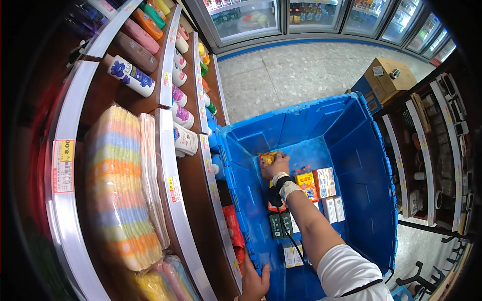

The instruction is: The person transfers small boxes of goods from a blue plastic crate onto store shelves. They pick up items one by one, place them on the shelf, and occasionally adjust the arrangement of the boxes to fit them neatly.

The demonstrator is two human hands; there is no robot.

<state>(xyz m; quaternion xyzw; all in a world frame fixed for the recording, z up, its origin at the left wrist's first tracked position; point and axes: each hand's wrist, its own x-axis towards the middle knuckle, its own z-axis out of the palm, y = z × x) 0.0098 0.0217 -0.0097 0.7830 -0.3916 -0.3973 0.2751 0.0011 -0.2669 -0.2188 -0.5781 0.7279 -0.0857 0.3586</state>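
My right hand reaches into a deep blue plastic tote, its fingers on an orange and yellow packet by the far left corner. A black strap and a cable are on that wrist. Beside the hand lie a yellow-orange Tide packet and a white patterned box. Nearer me inside the tote are small white boxes, dark green boxes and more white boxes. My left hand holds the tote's near left rim, thumb inside it.
Shelves on the left carry bottles, plastic-wrapped striped towels and red packages. Another stocked shelf unit stands to the right. A cardboard box sits on the floor beyond the tote; glass-door coolers line the far side.
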